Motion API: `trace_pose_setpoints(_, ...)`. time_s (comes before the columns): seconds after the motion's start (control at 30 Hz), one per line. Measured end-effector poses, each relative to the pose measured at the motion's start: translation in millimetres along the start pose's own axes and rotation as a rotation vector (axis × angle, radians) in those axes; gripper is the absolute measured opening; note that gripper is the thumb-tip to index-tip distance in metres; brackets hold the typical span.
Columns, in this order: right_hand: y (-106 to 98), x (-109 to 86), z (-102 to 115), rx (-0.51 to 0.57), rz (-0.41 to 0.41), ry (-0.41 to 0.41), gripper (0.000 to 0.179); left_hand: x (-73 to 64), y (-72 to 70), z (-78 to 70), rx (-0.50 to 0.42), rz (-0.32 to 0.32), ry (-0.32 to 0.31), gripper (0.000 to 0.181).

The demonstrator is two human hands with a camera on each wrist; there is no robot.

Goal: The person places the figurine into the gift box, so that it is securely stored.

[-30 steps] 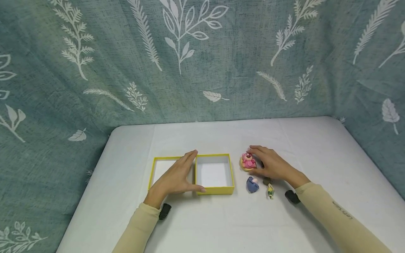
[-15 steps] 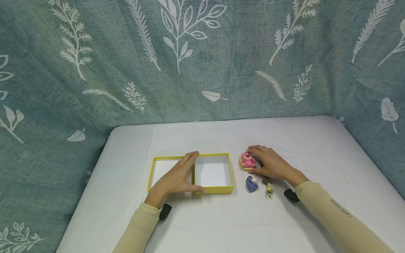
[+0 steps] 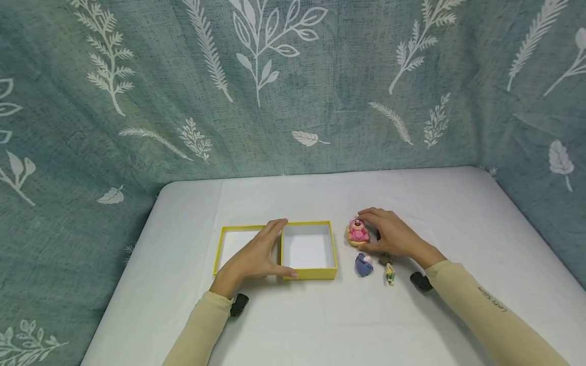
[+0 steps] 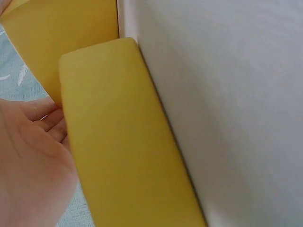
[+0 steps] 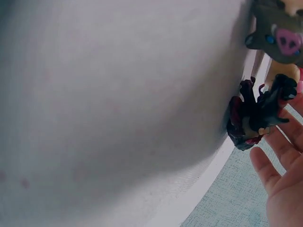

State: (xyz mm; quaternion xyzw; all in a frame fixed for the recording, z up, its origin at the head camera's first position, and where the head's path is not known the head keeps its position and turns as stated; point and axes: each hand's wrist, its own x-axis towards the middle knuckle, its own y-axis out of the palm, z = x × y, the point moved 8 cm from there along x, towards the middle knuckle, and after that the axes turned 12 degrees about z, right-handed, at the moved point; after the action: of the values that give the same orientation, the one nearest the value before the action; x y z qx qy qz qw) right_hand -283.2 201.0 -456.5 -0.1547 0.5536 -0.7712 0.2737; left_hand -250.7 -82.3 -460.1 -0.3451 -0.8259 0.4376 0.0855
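My left hand (image 3: 256, 256) spans the left side of a yellow box (image 3: 316, 274) with a white inside, thumb at its front wall, fingers at its back corner. A shallower yellow tray, likely its lid (image 3: 217, 254), lies beside it, partly under the hand. My right hand (image 3: 389, 235) grips a pink bear figurine (image 3: 359, 233) on a tan round base, thumb in front and fingers behind. Under that palm stands a black figurine (image 5: 258, 113). Closer to me are a blue figurine (image 3: 363, 266), a small green-and-yellow figurine (image 3: 389, 275) and a grey-brown pink-snouted figurine (image 5: 284, 35).
A white cloth covers the table (image 3: 293, 325). Behind it and at both sides hangs a green curtain (image 3: 343, 101) with white leaf prints. Black wrist cameras (image 3: 239, 305) sit under both wrists, the right one close to the small figurines.
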Motion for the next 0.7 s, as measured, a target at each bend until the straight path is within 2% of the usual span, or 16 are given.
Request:
trace_pose_setpoints(0.27, -2, 1.6, 4, 0.005, -0.002, -0.009, 0.071, 0.6, 0.9, 0.5, -0.012, 0.01, 0.005, 0.127)
trace_pose_setpoints(0.7, -18, 0.7, 17, -0.003, -0.057, -0.052, 0.067, 0.0, 0.9, -1.2, -0.019, 0.005, 0.002, 0.127)
